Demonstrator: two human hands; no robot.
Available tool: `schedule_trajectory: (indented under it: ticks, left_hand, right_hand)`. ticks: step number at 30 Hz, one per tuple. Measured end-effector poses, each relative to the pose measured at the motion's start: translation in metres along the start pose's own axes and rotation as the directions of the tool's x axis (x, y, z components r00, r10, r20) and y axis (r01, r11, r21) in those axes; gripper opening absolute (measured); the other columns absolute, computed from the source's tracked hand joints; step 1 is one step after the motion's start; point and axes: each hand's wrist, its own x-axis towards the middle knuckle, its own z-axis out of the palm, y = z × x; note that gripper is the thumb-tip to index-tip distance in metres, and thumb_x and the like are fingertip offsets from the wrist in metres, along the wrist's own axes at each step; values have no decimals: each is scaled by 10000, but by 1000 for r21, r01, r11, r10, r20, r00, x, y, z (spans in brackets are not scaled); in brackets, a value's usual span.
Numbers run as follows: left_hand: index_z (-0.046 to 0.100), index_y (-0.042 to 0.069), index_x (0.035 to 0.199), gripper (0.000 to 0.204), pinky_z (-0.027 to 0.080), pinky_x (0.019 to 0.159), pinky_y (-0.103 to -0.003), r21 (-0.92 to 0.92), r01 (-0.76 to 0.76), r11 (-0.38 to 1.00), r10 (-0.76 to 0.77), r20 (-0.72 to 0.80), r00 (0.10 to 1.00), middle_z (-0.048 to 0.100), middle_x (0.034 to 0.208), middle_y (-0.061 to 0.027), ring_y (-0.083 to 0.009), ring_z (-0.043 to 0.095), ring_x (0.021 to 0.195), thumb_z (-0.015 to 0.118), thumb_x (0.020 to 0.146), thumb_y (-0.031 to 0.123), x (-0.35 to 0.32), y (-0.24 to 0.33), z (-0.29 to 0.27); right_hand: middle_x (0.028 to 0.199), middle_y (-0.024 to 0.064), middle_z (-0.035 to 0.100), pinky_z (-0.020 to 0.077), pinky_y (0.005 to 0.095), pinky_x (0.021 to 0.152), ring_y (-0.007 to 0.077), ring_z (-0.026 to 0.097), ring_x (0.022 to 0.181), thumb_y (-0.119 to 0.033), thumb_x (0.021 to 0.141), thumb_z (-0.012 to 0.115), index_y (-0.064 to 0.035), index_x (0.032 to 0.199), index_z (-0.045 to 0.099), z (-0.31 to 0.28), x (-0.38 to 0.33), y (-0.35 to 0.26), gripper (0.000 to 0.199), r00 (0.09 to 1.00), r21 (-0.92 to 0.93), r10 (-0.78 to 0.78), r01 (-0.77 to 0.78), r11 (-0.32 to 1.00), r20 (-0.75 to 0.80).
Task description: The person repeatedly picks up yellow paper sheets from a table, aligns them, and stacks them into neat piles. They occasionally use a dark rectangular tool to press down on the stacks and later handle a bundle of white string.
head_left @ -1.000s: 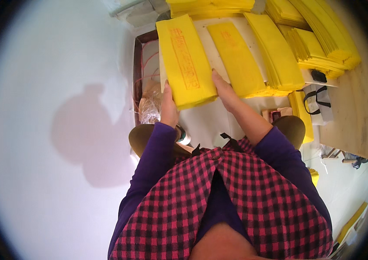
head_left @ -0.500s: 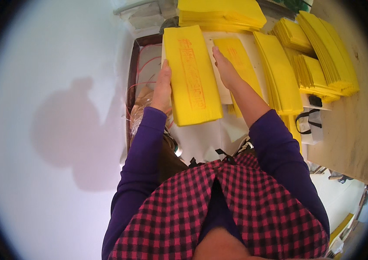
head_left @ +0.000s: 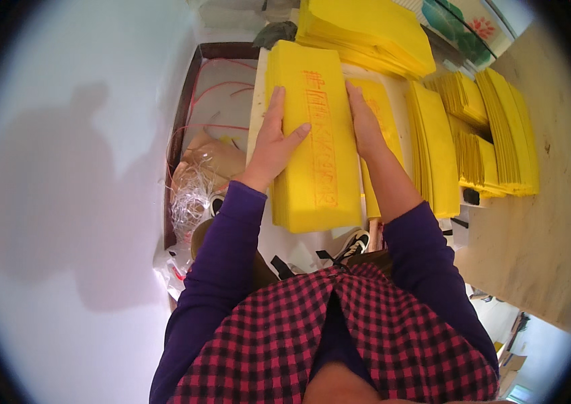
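A thick stack of long yellow sheets [head_left: 299, 182], with red printing along its top, lies lengthwise in front of me. My left hand [head_left: 277, 143] grips its left side, fingers along the edge and thumb across the top sheet. Against the opposite long side, my right hand [head_left: 366, 124] lies flat with its fingers stretched out and its thumb hidden. The stack's near end reaches past the pale tabletop's edge. Just beyond my right hand, partly covered by it, is a lower yellow pile [head_left: 383, 111] with red print.
Further yellow stacks stand to the right [head_left: 437, 155] and a broad one lies at the back [head_left: 369, 34]. Black crumpled material [head_left: 275, 34] sits at the far left corner. Clear stringy plastic [head_left: 194, 195] lies on the floor beside a white wall [head_left: 124, 135].
My right hand has come in against the stack's right side. My left thumb now lies over its top. The view has shifted, and the stack appears closer to me.
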Motion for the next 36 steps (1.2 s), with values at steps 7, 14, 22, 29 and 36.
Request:
schedule_trajectory:
  ticks: [7,14,22,29,36]
  left_hand:
    - [218,-31,1434,780,194,1129,-361,-28,39,999,-40,-36,999,229,1488,-243,-330,212,1397,658,836,209,10,0,-1]
    - [208,-37,1441,741,224,1108,-325,41,-49,998,52,-82,995,273,1484,-204,-266,265,1378,631,874,186,9,-1,-2]
    - [217,-48,1431,745,222,1113,-340,-15,16,1000,-18,-113,993,275,1470,-236,-307,265,1377,624,868,220,10,-6,-3]
    - [250,-54,1417,737,259,1097,-340,48,11,999,-2,-169,986,324,1448,-233,-302,313,1355,624,875,277,11,-7,-3]
    - [331,-75,1361,694,265,1100,-380,-43,68,997,-78,-321,944,351,1412,-267,-357,324,1334,607,853,309,11,-2,-16]
  right_hand:
    - [1389,97,431,373,302,1015,192,458,1217,-445,1005,298,-49,1414,343,18,-5,-16,571,1000,-60,-13,15,998,28]
    - [1412,94,404,346,311,1044,194,421,1258,-425,1011,279,-49,1439,289,11,5,-8,570,993,-28,-41,44,999,113]
    - [1435,88,379,352,310,1033,193,420,1257,-437,1001,320,-60,1454,275,5,13,-1,591,996,-153,29,-16,988,86]
    - [1438,129,375,277,318,1079,223,355,1316,-457,988,349,-33,1446,283,-5,19,-18,628,994,-323,-68,91,942,82]
    - [1478,171,311,191,348,1121,287,251,1388,-401,988,383,-24,1420,332,9,6,-17,576,819,-764,-110,567,308,563]
